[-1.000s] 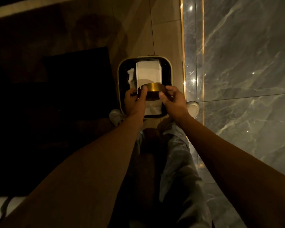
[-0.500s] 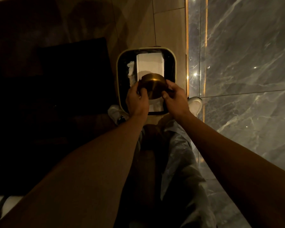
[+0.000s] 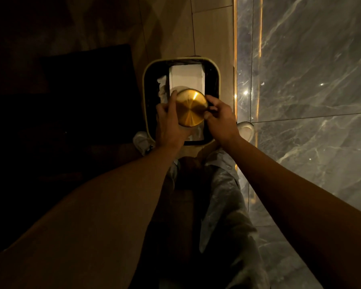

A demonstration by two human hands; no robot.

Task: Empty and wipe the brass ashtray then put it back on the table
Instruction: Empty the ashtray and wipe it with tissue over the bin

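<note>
The brass ashtray is turned upside down, its round shiny base facing me, held over the open waste bin on the floor. My left hand grips its left and lower side. My right hand pinches its right rim with thumb and fingers. Inside the bin lie a white box or folded paper and crumpled tissue. The ashtray's inside is hidden from me.
A grey marble wall with a lit gold strip runs along the right. A dark piece of furniture stands at the left. My legs and light shoes are just behind the bin on the beige tiled floor.
The ashtray has been tipped from upright to fully upside down over the bin. Both hands kept hold of it and stayed above the bin.
</note>
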